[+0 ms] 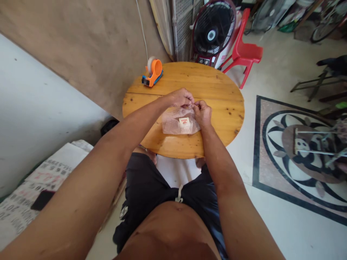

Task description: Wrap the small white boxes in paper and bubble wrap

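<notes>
A clear plastic bag (170, 124), its surface bumpy like bubble wrap, lies on the round wooden table (217, 85). Inside it shows a small white box with red print (184, 122). My left hand (182, 98) reaches over the bag's far side, its fingers pinched on the upper right edge. Close beside it, my right hand (202, 112) is closed on the same corner, thumb and fingertips nearly meeting the left ones. What exactly lies between the fingertips is too small to make out, beyond the bag's edge.
At the table's far left stand two tape dispensers, an orange one (155, 70) over a blue one. Behind the table are a large fan (214, 30) and a red chair (246, 50). A phone (43, 199) lies on printed sacks (58, 162) at left.
</notes>
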{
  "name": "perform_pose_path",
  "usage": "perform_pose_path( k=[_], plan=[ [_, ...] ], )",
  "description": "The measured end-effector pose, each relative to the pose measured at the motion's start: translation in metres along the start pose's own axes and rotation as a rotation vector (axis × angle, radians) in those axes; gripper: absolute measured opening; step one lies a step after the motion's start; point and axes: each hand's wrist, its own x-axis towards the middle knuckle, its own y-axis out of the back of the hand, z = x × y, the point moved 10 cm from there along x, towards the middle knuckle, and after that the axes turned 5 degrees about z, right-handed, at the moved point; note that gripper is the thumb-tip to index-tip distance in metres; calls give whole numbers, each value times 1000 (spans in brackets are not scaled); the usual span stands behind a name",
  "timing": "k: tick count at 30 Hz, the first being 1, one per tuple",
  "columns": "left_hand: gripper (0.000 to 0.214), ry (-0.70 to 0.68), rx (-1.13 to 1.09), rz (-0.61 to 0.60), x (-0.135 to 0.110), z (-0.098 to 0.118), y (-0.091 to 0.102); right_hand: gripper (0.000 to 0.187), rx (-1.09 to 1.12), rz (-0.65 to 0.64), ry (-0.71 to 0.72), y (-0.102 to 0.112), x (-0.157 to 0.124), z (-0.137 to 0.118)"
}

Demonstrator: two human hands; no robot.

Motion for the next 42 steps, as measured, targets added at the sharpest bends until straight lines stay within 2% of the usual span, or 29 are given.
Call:
perform_pose_path(
  k=[7,13,18,21,26,28,31,34,36,39,42],
  plan=[
    [8,-15,174,-73,2,3,-4,24,-12,-44,1,-3,-1,-2],
    [18,-92,531,-158,4,8,-7,24,-43,-89,29,-5,-2,-7],
    [24,-175,779,-157,1,16,-9,25,-26,-93,35,-4,-2,-10],
    [24,-217,820,-100,-4,17,-8,27,-21,-103,31,-5,-2,-10],
    [15,-254,723,36,-14,11,-2,31,18,-103,30,-5,-2,-8],
    [12,-252,641,126,-18,10,11,32,51,-66,-4,-2,-1,-3],
    [13,-239,463,297,-25,11,42,32,68,-51,-21,0,-1,-2],
    [12,-234,388,320,-28,17,55,30,31,-71,-7,-2,-2,-4],
    [12,-247,409,273,-26,25,49,30,27,-64,-19,-2,-2,-3],
    [14,-269,482,162,-20,37,24,30,48,-55,-17,-2,-1,-3],
    [15,-248,610,117,-13,39,5,30,52,-55,-5,-1,-2,-3]
  ],
)
